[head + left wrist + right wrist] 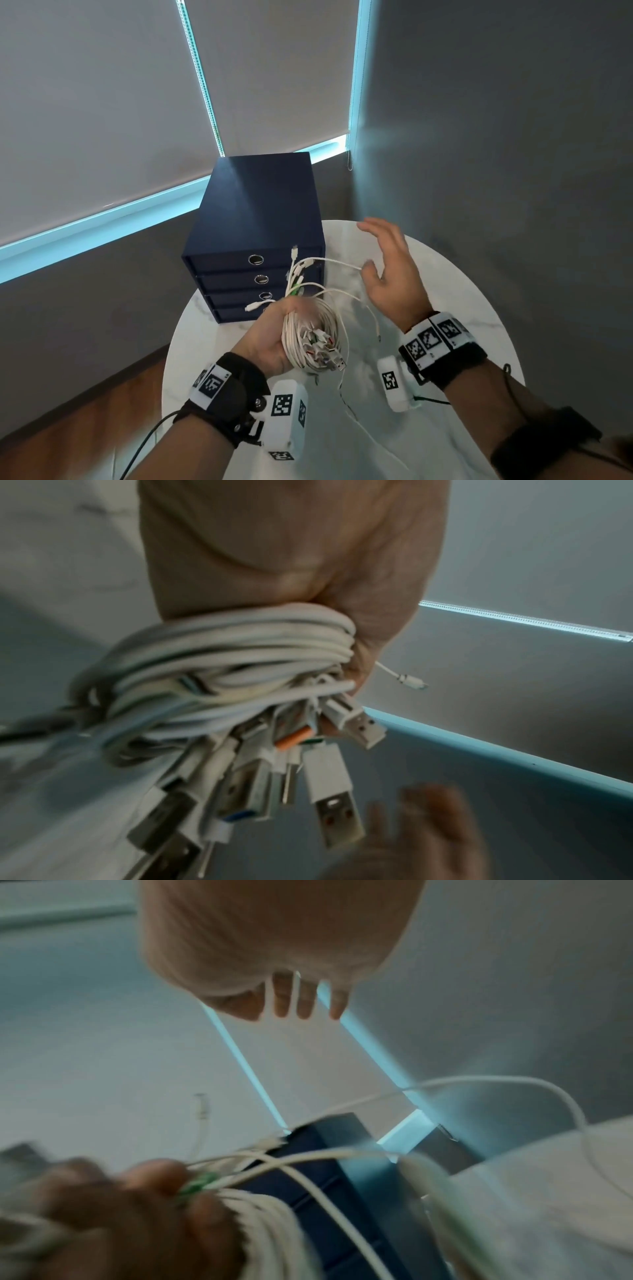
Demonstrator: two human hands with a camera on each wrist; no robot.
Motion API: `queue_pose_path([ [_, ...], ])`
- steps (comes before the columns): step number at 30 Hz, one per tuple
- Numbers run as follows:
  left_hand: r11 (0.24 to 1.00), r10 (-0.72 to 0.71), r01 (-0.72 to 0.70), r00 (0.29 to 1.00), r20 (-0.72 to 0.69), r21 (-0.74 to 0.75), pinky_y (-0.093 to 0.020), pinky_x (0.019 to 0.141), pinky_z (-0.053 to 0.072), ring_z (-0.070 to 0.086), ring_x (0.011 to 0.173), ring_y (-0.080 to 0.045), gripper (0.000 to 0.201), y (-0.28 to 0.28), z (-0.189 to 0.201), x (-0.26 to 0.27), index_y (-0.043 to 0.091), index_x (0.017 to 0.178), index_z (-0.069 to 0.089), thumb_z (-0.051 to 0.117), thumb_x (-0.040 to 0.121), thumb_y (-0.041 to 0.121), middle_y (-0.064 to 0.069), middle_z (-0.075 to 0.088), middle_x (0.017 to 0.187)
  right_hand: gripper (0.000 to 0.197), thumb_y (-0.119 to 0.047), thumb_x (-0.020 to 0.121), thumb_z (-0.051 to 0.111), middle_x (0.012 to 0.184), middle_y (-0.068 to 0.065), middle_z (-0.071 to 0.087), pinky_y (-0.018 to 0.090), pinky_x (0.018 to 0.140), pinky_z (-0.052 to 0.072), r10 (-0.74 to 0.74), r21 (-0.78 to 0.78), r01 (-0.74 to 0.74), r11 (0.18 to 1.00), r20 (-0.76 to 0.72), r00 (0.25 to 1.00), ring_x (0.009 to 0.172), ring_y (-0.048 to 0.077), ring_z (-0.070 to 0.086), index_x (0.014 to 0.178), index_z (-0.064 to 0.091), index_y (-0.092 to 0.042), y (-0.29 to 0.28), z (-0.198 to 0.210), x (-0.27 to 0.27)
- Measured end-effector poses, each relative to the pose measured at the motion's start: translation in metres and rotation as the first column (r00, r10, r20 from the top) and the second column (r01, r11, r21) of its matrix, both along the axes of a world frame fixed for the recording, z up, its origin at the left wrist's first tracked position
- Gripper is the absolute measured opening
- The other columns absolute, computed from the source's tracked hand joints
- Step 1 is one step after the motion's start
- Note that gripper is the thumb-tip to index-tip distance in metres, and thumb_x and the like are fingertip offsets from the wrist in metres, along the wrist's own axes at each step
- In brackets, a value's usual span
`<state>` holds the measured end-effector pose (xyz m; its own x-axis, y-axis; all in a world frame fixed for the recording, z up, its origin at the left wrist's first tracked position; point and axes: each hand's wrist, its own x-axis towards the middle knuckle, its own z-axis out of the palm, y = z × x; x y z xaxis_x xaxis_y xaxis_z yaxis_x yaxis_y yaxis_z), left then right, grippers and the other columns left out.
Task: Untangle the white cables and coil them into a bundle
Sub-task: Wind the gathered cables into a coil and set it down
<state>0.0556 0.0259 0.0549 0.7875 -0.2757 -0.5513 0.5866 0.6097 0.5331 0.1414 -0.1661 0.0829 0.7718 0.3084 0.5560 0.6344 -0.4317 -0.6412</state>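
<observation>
My left hand (270, 342) grips a coiled bundle of white cables (313, 337) above the round table. USB plugs (329, 785) hang from the bundle's lower end in the left wrist view, where my left hand (291, 561) wraps the coil (232, 664). Several loose ends with small connectors (298, 270) stick up from the fist. One loose strand (339, 262) arcs right to the thumb of my right hand (387, 260), which hovers with fingers spread and straight. Whether the thumb touches the strand is unclear. The right wrist view shows the straight fingers (301, 999) holding nothing.
A dark blue drawer box (260, 212) with ring pulls stands at the back left of the white marble table (445, 274). Thin cable ends (376, 329) dangle over the tabletop. Grey blinds and a wall stand behind; wooden floor lies at lower left.
</observation>
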Motion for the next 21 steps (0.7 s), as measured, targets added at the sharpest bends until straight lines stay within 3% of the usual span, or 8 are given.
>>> queue_pose_path([
  [1, 1.000, 0.007, -0.006, 1.000, -0.019, 0.020, -0.030, 0.062, 0.052, 0.056, 0.050, -0.020, 0.020, -0.003, -0.001, 0.000, 0.010, 0.071, 0.051, 0.054, 0.088, 0.019, -0.005, 0.058, 0.054, 0.048, -0.006, 0.087, 0.048, 0.142, 0.000, 0.046, 0.029, 0.116, 0.028, 0.045, -0.019, -0.043, 0.999, 0.115, 0.992, 0.136, 0.015, 0.039, 0.135, 0.051, -0.013, 0.007, 0.016, -0.011],
  [3, 1.000, 0.003, -0.003, 1.000, -0.016, 0.012, -0.030, 0.061, 0.055, 0.064, 0.055, -0.023, 0.026, -0.013, 0.005, -0.002, 0.005, 0.075, 0.061, 0.049, 0.094, 0.018, -0.010, 0.064, 0.063, 0.042, -0.017, 0.098, 0.042, 0.145, 0.004, 0.048, 0.033, 0.119, 0.024, 0.278, -0.254, -0.223, 0.941, 0.208, 0.938, 0.140, 0.019, 0.035, 0.138, 0.050, -0.010, 0.023, 0.031, -0.027],
  [6, 0.998, -0.044, 0.045, 0.999, 0.029, -0.054, -0.034, 0.067, 0.059, 0.070, 0.074, -0.028, 0.035, -0.022, 0.010, -0.001, -0.001, 0.090, 0.071, 0.047, 0.100, 0.022, -0.017, 0.070, 0.084, 0.046, -0.037, 0.104, 0.030, 0.144, -0.001, 0.051, 0.041, 0.120, 0.021, 0.474, -0.556, -0.390, 0.734, 0.008, 0.880, 0.145, 0.014, 0.028, 0.138, 0.052, -0.015, 0.036, 0.013, -0.024],
  [8, 0.995, -0.075, 0.077, 0.996, 0.039, -0.059, -0.032, 0.062, 0.058, 0.069, 0.069, -0.025, 0.033, -0.025, 0.015, -0.001, -0.001, 0.084, 0.071, 0.049, 0.097, 0.019, -0.016, 0.068, 0.078, 0.047, -0.040, 0.104, 0.028, 0.134, -0.005, 0.059, 0.042, 0.116, 0.025, 0.448, -0.506, -0.450, 0.736, -0.136, 0.884, 0.140, 0.011, 0.035, 0.130, 0.059, -0.017, 0.033, 0.002, -0.012],
  [11, 0.993, -0.097, 0.100, 0.994, 0.060, -0.061, -0.030, 0.060, 0.053, 0.061, 0.064, -0.020, 0.011, -0.024, 0.016, -0.003, 0.002, 0.081, 0.063, 0.061, 0.085, 0.012, -0.011, 0.058, 0.075, 0.042, -0.040, 0.104, 0.027, 0.111, -0.010, 0.063, 0.040, 0.106, 0.032, 0.444, -0.439, -0.461, 0.771, -0.147, 0.884, 0.114, 0.009, 0.051, 0.114, 0.064, -0.024, 0.031, -0.004, -0.003],
  [15, 0.981, -0.121, 0.131, 0.990, 0.073, -0.144, -0.026, 0.054, 0.047, 0.052, 0.050, -0.015, 0.026, -0.017, 0.006, -0.002, 0.013, 0.086, 0.048, 0.071, 0.074, 0.008, -0.002, 0.049, 0.059, 0.033, -0.039, 0.104, 0.038, 0.102, -0.007, 0.065, 0.039, 0.094, 0.045, 0.418, -0.224, -0.486, 0.845, -0.291, 0.861, 0.101, 0.010, 0.060, 0.108, 0.065, -0.021, 0.029, -0.011, 0.001],
  [18, 0.963, -0.134, 0.155, 0.985, 0.108, -0.220, -0.025, 0.051, 0.048, 0.053, 0.047, -0.013, 0.028, -0.015, 0.005, -0.002, 0.006, 0.087, 0.053, 0.075, 0.070, 0.005, 0.001, 0.049, 0.054, 0.028, -0.040, 0.102, 0.042, 0.100, -0.007, 0.069, 0.035, 0.090, 0.050, 0.382, -0.096, -0.447, 0.889, -0.382, 0.842, 0.097, 0.011, 0.064, 0.105, 0.065, -0.024, 0.026, -0.021, 0.003],
  [21, 0.962, -0.124, 0.154, 0.982, 0.143, -0.226, -0.024, 0.048, 0.046, 0.053, 0.046, -0.012, 0.020, -0.012, 0.006, -0.001, 0.002, 0.087, 0.059, 0.072, 0.073, 0.007, 0.003, 0.048, 0.054, 0.031, -0.044, 0.101, 0.043, 0.082, -0.009, 0.069, 0.035, 0.075, 0.053, 0.330, 0.008, -0.365, 0.931, -0.442, 0.834, 0.077, 0.007, 0.065, 0.088, 0.065, -0.027, 0.019, -0.030, 0.002],
])
